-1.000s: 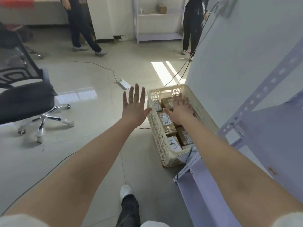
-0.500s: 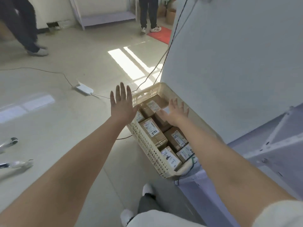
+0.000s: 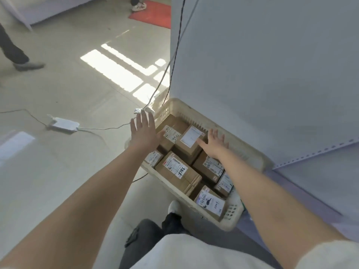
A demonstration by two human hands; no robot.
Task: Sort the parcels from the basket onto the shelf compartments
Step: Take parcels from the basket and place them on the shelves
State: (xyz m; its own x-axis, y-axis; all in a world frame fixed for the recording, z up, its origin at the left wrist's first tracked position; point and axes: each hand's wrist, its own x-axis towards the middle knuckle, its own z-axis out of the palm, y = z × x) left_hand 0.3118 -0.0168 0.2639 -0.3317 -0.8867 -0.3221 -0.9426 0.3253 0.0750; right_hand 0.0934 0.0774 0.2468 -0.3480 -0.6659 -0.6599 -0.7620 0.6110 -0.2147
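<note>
Basket: cream slotted plastic basket (image 3: pixel 250 152) on pale tiled floor (image 3: pixel 58 162), right side pressed against white side panel of grey-lilac metal shelf unit (image 3: pixel 272 65).
Contents: brown cardboard parcels, each with white shipping label, packed close in roughly two rows, some stacked.
Writing, near-centre: large flat cardboard parcel (image 3: pixel 177 174), handwritten "7786" in black marker on label, printed lines and small red mark too fine to read.
Writing, far-left: cardboard parcel at far end (image 3: pixel 171 131), handwritten digits on label, looks like "3301", not sure.
Writing, far-right: raised cardboard parcel with plain white label (image 3: pixel 189 141), print too small to read.
Writing, nearest: small cardboard parcel at near end (image 3: pixel 210 203), barcode label plus handwritten scrawl, unreadable.
Other labels: barcode-labelled parcel under right forearm (image 3: pixel 210 167), partly hidden; small parcel at left wall (image 3: pixel 153 159), text blurred.
Left hand (image 3: pixel 142 131): fingers spread and straight, grasping nothing, over far-left rim of basket, above parcels; contact with the rim unclear.
Right hand (image 3: pixel 214 144): fingers splayed, nothing held, palm down just over far-right parcels, thumb tip near plain white label; contact unclear.
Floor items: white power strip (image 3: pixel 64 125) with trailing cables (image 3: pixel 108 128), left of basket, apart from it; red mat (image 3: pixel 153 13) far back.
Background: another person's dark trouser leg and shoe (image 3: pixel 21 61) at left edge.
Foreground: own dark trousers, white shoe (image 3: pixel 173 205) beside basket's near-left wall.
</note>
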